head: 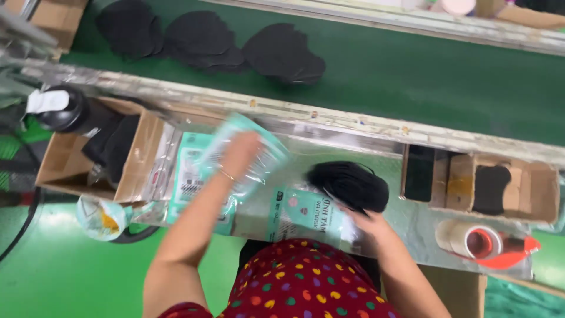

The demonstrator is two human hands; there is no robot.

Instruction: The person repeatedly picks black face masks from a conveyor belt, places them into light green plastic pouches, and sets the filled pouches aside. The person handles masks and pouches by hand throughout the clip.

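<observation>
While the fingers of the left hand (240, 154) pinch a clear and teal plastic pouch (253, 152), lifted and blurred above the steel bench (406, 227), the right hand (368, 222) closes on the near edge of a black bundle of masks (348, 185). Both look light and limp; the film seems slippery, so an edge pinch suits it, and the soft stack wants a grip across its whole thickness. More pouches (300, 215) lie just left of the bundle. Far off, black pieces (203, 41) ride a green belt (424, 76).
</observation>
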